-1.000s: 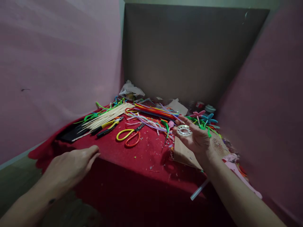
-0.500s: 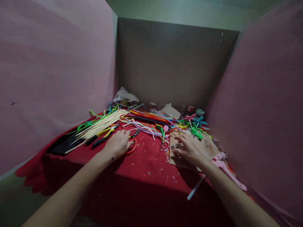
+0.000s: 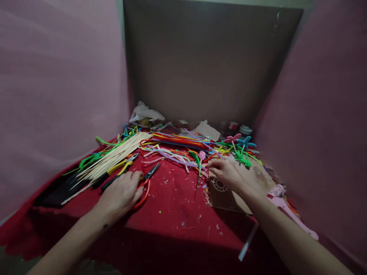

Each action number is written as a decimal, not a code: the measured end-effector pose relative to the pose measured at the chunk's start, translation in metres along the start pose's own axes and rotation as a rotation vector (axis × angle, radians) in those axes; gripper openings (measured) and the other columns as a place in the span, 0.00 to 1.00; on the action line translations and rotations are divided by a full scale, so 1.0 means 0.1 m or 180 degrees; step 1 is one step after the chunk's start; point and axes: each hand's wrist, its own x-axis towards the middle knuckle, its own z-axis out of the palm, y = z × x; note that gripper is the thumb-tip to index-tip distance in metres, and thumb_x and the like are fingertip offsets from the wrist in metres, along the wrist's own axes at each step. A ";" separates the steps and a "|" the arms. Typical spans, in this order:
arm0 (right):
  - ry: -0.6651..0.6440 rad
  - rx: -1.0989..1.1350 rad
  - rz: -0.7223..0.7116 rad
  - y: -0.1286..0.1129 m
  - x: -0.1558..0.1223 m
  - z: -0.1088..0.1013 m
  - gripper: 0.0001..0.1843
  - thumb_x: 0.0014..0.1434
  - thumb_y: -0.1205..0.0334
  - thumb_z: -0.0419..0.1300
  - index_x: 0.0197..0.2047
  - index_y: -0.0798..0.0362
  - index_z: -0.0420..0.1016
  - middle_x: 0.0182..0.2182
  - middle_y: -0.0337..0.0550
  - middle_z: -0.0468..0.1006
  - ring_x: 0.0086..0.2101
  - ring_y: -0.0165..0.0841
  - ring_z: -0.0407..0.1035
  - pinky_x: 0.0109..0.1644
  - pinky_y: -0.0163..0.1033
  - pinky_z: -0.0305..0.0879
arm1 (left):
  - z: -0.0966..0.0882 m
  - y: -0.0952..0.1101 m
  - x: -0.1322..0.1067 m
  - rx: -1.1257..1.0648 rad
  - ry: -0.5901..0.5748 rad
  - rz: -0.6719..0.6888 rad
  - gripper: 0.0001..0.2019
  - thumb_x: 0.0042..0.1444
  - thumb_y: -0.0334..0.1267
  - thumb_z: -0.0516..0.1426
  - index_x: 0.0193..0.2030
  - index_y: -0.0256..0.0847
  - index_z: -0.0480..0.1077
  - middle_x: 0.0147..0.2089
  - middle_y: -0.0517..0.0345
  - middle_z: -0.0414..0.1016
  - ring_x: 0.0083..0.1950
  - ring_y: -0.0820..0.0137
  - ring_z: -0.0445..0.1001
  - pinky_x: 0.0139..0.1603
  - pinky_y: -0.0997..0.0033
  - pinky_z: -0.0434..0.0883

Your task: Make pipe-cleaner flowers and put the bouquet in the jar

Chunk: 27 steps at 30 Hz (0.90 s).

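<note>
My left hand (image 3: 122, 193) is closed around the orange handle of the scissors (image 3: 151, 172), whose dark blades point away to the right. Just left of it lie pliers (image 3: 126, 165) with yellow and black grips. Over the cardboard's left edge, my right hand (image 3: 226, 172) has its fingers bent and drawn together; what is between the tips, if anything, is too small to make out. Beside those fingertips is a small flower (image 3: 202, 155) with a pink head, a green leaf and a thin stem. A round openwork disc (image 3: 220, 185) rests on the cardboard (image 3: 232, 200) below the hand.
Wooden sticks (image 3: 110, 160) lie on the left. Colourful pipe cleaners (image 3: 180, 140) spread across the back of the red cloth (image 3: 172, 214). At the right are a pink glue gun (image 3: 295, 214) and a clear stick (image 3: 248, 242). A plastic bag (image 3: 146, 114) sits behind.
My left hand has drawn the scissors slightly left and nearer. My right hand has moved off the disc toward the flower, its fingers coming together. The camera view has tilted down.
</note>
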 end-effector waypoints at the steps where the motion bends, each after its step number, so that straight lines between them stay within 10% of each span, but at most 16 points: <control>1: -0.0063 0.0011 0.0201 -0.03 0.03 0.03 0.08 0.46 0.67 0.56 0.18 0.53 0.72 0.19 0.39 0.73 0.24 0.31 0.65 0.28 0.34 0.58 | -0.01 -0.01 0.00 0.0095 -0.0035 0.0043 0.12 0.55 0.40 0.48 0.40 0.36 0.66 0.36 0.46 0.69 0.38 0.61 0.69 0.42 0.63 0.66; 10: -0.0371 0.0098 0.0914 -0.11 0.24 0.33 0.13 0.38 0.69 0.59 0.08 0.53 0.62 0.05 0.35 0.61 0.10 0.23 0.53 0.14 0.30 0.43 | -0.10 0.49 0.60 -0.0374 -0.0015 0.0926 0.13 0.58 0.38 0.47 0.47 0.36 0.64 0.45 0.45 0.65 0.46 0.61 0.66 0.48 0.62 0.64; 16: -0.0110 0.0214 0.1108 -0.16 0.23 0.28 0.13 0.40 0.68 0.57 0.09 0.54 0.61 0.04 0.35 0.60 0.09 0.24 0.53 0.13 0.30 0.45 | 0.23 0.86 1.18 -0.1093 -0.0526 0.1205 0.08 0.52 0.32 0.52 0.40 0.37 0.67 0.40 0.50 0.67 0.42 0.65 0.68 0.43 0.67 0.65; 22: 0.0590 0.0408 0.0741 -0.21 0.03 0.11 0.09 0.46 0.64 0.53 0.17 0.54 0.63 0.13 0.36 0.65 0.17 0.26 0.59 0.20 0.30 0.52 | 0.34 0.92 1.29 -0.1549 -0.0442 0.1037 0.06 0.54 0.34 0.52 0.33 0.37 0.68 0.33 0.53 0.68 0.35 0.69 0.68 0.36 0.70 0.66; 27: 0.0605 0.0912 0.0230 -0.34 -0.03 0.15 0.09 0.47 0.60 0.55 0.20 0.54 0.64 0.15 0.34 0.65 0.18 0.25 0.58 0.23 0.31 0.53 | 0.15 1.00 1.27 -0.4406 -0.0601 0.0206 0.14 0.49 0.41 0.58 0.41 0.37 0.66 0.29 0.61 0.67 0.19 0.80 0.59 0.21 0.77 0.60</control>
